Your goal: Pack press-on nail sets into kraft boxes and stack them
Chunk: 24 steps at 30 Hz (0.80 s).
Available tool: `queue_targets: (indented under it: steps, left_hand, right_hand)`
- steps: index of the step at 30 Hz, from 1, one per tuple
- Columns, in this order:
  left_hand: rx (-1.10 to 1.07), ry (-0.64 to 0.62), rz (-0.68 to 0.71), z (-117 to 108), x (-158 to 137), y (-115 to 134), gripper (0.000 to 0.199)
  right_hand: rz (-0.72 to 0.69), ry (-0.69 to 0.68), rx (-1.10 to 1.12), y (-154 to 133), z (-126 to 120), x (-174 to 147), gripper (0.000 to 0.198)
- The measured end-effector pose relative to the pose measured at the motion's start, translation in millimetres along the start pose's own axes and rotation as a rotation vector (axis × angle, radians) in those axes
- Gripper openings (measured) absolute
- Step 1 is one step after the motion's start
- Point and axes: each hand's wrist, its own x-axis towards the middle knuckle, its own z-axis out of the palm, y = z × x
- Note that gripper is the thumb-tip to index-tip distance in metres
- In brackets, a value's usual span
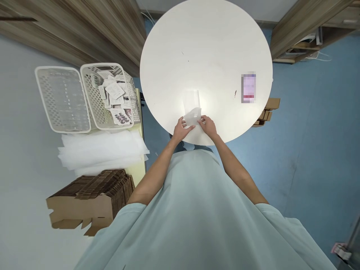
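Note:
On the white round table [208,45], close to its near edge, lies a thin, whitish translucent sheet [191,100]. Its near part is folded over and raised toward me, and whether anything is inside the fold cannot be seen. My left hand [182,130] grips the sheet's near left side, with the thumb stretched along the near edge and the fingers partly behind it. At the right corner, my right hand [208,126] pinches the sheet between thumb and fingers.
A blurred pinkish-purple rectangle [248,87] lies on the table's right. To my left stand a white basket [87,95] of printed cards and packets, another with clear items [63,99], white sheets [101,152] and flattened cardboard boxes [81,206]. Small cartons [270,104] sit beyond the table's right edge.

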Motion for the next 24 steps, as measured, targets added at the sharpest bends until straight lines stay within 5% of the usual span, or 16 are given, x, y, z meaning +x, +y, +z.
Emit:
queue_targets:
  steps: [7, 15, 20, 24]
  left_hand:
    - [0.086, 0.209, -0.052, 14.1, 23.3, -7.1, 0.043]
    - [0.458, 0.257, 0.173, 20.2, 20.9, -8.5, 0.037]
    - [0.636, 0.155, 0.549, 19.8, 19.2, -12.8, 0.065]
    - [0.714, -0.026, 0.645, 19.1, 26.8, -17.1, 0.081]
  right_hand:
    - [0.114, -0.026, -0.116, -7.3, 7.4, 12.1, 0.031]
    - [0.208, 0.023, -0.181, -19.9, 8.4, 10.0, 0.033]
    - [-0.149, 0.093, -0.328, -27.9, 8.0, 5.7, 0.036]
    - [-0.308, -0.005, -0.386, -23.8, 7.8, 2.6, 0.047]
